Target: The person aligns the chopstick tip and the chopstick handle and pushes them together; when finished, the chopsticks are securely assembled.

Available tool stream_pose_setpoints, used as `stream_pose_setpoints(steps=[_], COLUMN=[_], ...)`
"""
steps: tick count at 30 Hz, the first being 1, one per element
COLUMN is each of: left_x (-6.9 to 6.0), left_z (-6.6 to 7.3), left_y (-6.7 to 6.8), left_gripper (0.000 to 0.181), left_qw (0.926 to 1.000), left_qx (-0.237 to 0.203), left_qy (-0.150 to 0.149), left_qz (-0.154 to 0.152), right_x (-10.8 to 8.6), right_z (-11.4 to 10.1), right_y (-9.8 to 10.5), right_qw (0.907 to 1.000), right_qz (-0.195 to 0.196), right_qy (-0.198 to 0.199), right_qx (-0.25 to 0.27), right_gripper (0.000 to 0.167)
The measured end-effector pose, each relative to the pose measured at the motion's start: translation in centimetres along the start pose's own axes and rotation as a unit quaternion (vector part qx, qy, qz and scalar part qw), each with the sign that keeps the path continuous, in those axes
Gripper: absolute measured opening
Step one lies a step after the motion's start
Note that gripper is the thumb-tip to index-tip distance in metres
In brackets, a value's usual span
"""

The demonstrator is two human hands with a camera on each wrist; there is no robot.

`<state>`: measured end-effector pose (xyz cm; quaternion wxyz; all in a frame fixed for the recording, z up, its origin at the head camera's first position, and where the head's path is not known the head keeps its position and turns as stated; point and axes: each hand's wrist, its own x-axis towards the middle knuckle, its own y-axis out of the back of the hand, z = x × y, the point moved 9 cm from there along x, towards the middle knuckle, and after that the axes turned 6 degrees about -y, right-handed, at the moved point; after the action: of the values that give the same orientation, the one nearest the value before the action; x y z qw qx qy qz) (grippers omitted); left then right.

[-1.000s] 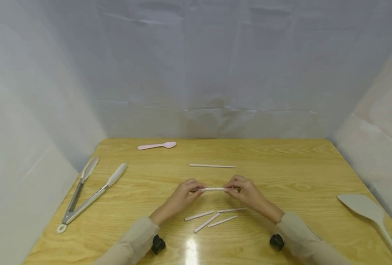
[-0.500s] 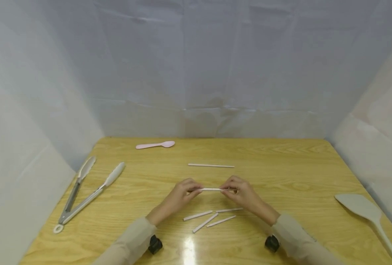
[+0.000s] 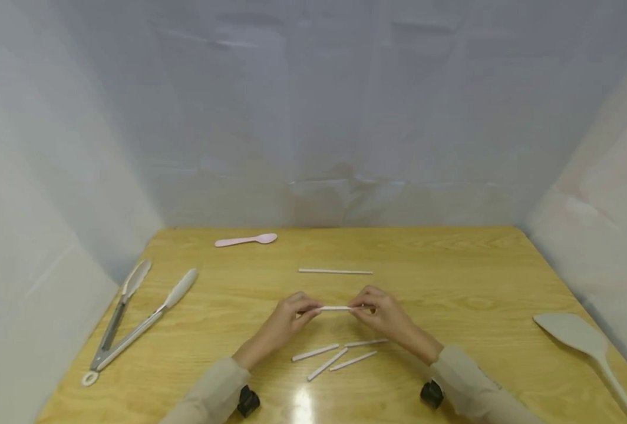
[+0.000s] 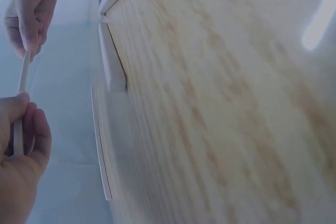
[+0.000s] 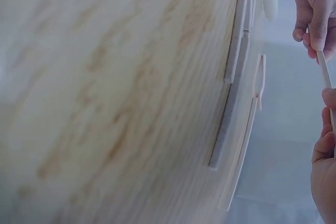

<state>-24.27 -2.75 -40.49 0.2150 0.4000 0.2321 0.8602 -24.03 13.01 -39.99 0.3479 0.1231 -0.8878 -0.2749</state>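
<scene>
Tabletop [image 3: 451,277] below, left grip [image 3: 288,317] and right grip [image 3: 383,312] pinch a white stick [image 3: 335,308] between them.

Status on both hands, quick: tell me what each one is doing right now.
Left hand: closed, pinching a thin white stick.
Right hand: closed, pinching the same stick farther along.

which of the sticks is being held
The middle stick, pinched by both the left hand and the right hand. The four near sticks and the far stick lie on the table instead.
</scene>
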Motion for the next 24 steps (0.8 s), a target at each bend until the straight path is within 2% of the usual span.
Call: stream_pose_setpoints(steps=[7,16,19,24], left_x=[-0.2,-0.3,-0.3,-0.3], left_z=[-0.3,-0.3,-0.4,-1.2], left_y=[-0.5,-0.8,-0.9,-1.1], left_gripper=[0.013,0.014,0.014,0.017], left_qw=[0.9998,0.9997,0.999,0.9943], left_qx=[-0.007,-0.013,-0.019,-0.028], left_qy=[0.016,0.019,0.037,0.097], left_qz=[-0.012,-0.007,-0.015,-0.036], right_x=[-0.4,-0.7,-0.8,-0.9], right_z=[0.3,1.0,1.2,1.2], right_y=[-0.1,-0.1,-0.2,-0.2], right_qw=[1.0,0.9999,0.9998,0.9989], right_qz=[0.002,0.002,-0.005,-0.033], right_qy=[-0.006,-0.012,-0.017,-0.033], right_qx=[0.0,0.0,0.001,-0.008], right_gripper=[0.012,0.012,0.012,0.02])
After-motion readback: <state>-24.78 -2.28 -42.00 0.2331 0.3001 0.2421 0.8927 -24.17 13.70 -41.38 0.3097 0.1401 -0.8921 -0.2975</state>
